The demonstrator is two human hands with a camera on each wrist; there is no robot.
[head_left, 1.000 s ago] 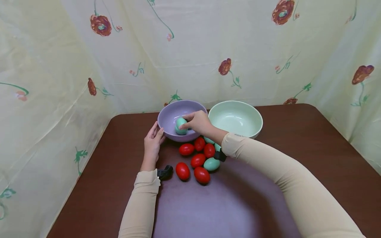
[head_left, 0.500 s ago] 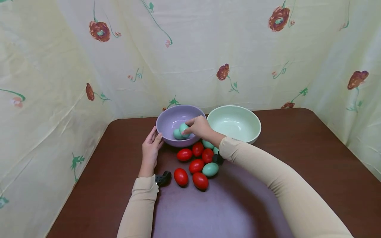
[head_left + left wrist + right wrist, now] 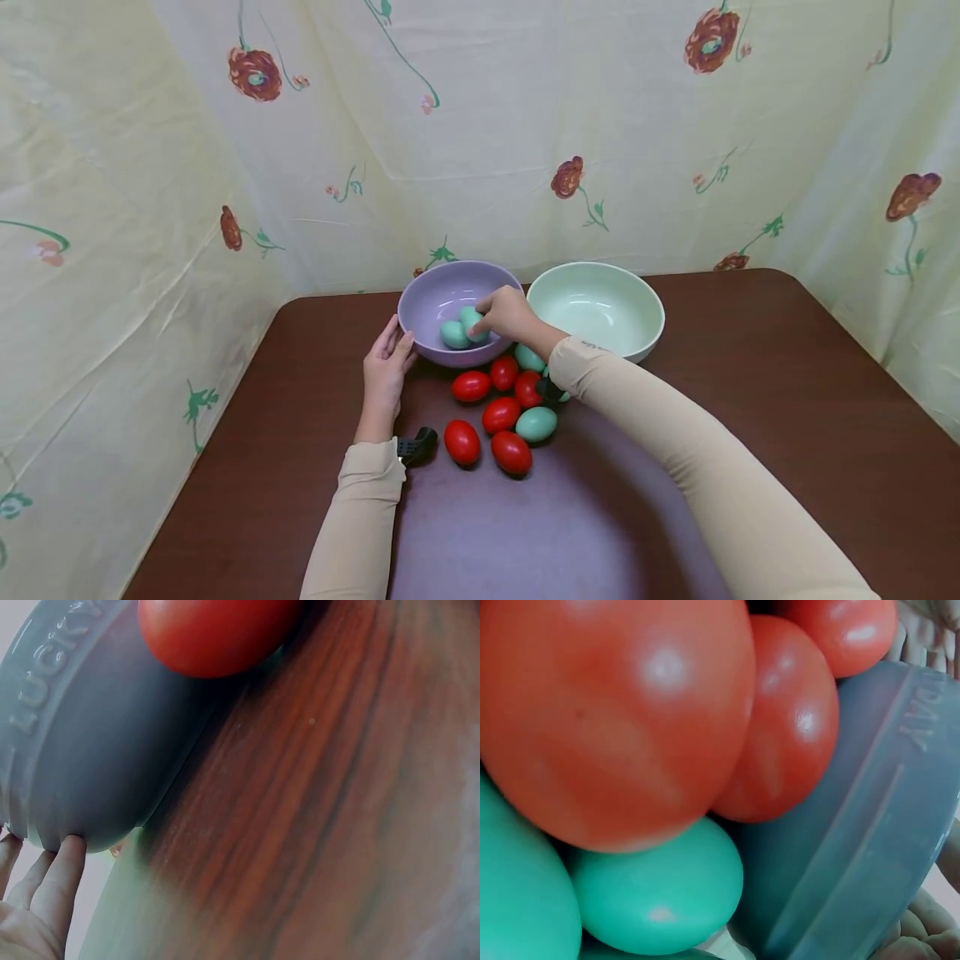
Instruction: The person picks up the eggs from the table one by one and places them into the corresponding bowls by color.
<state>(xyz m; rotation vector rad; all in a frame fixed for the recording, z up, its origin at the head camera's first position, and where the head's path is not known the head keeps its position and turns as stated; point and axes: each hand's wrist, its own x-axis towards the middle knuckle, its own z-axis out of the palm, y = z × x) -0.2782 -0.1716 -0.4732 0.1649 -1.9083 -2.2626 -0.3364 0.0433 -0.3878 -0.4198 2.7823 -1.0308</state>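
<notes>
My right hand (image 3: 508,313) reaches into the purple bowl (image 3: 431,304), pinching a light green egg (image 3: 470,317) low inside it. Another light green egg (image 3: 453,335) lies in the bowl just left of the held one. At the bowl's left side is my left hand (image 3: 384,373); its straight fingers touch the outer wall, as the left wrist view also shows on the bowl (image 3: 97,750). In front of the bowl lie several red eggs (image 3: 501,414) and several light green eggs (image 3: 536,425). My right wrist partly hides some of them.
A pale green bowl (image 3: 592,304) stands right beside the purple one, partly behind my right forearm. Both are near the back edge of the dark brown table (image 3: 247,433). A flowered cloth (image 3: 480,167) hangs behind and at the sides.
My right hand has brought the held green egg from over the other egg down to its right side in the purple bowl. My left hand stays at the bowl; the view shifts slightly.
</notes>
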